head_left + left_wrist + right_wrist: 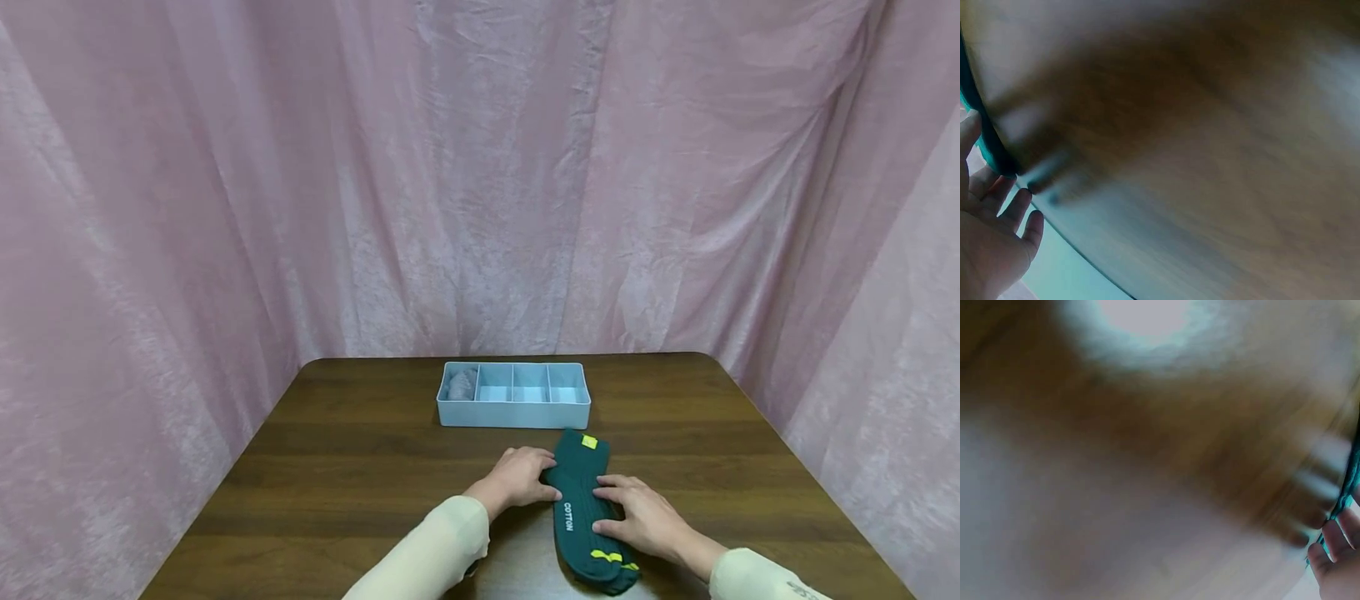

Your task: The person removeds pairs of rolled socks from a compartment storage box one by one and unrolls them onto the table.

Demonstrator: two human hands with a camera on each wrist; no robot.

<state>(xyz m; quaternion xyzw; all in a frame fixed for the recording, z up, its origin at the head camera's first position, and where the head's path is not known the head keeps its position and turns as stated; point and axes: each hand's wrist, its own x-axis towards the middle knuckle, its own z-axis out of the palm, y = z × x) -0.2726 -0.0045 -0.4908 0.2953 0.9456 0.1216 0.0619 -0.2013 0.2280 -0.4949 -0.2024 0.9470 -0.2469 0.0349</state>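
A pair of dark green socks (576,500) lies flat on the wooden table, stacked with the toes toward me, marked with yellow patches and white "COTTON" lettering. At the socks' left edge, the fingers of my left hand (519,477) touch the fabric, thumb apart from the rest. My right hand (647,515) rests its fingertips along the opposite edge, fingers spread and slightly bent. The left wrist view catches the left hand (991,244) beside the green sock edge (997,153). A sliver of green sock (1352,478) shows by the right hand (1342,572) in the right wrist view.
Just beyond the socks stands a light blue divided box (513,414) with several compartments. Its leftmost compartment holds a grey fabric bundle (462,385). The brown table (337,483) ends at a pink curtain (480,208) hanging behind it and on both sides.
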